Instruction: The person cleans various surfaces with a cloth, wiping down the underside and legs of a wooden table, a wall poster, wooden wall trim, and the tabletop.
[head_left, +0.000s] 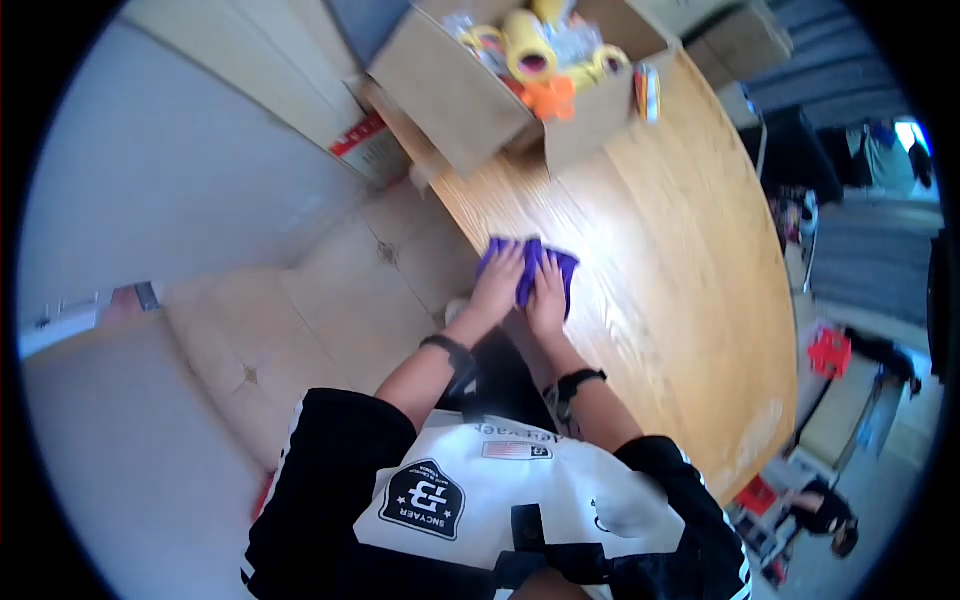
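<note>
A purple cloth [531, 262] lies folded or bunched on the wooden table [680, 270], near its left edge. My left hand [499, 281] rests on the left part of the cloth, its fingers stretched out over the fabric. On the right part lies my right hand [546, 294], also with extended fingers. The two hands are close together, and a raised strip of cloth shows between them. Their palms and the fabric beneath are hidden.
An open cardboard box [460, 110] holds yellow rolls and plastic-wrapped items, with an orange object [550, 97] at its edge. A small colourful packet [648, 93] is beside it. Another person [825, 510] and red crates are at the far right.
</note>
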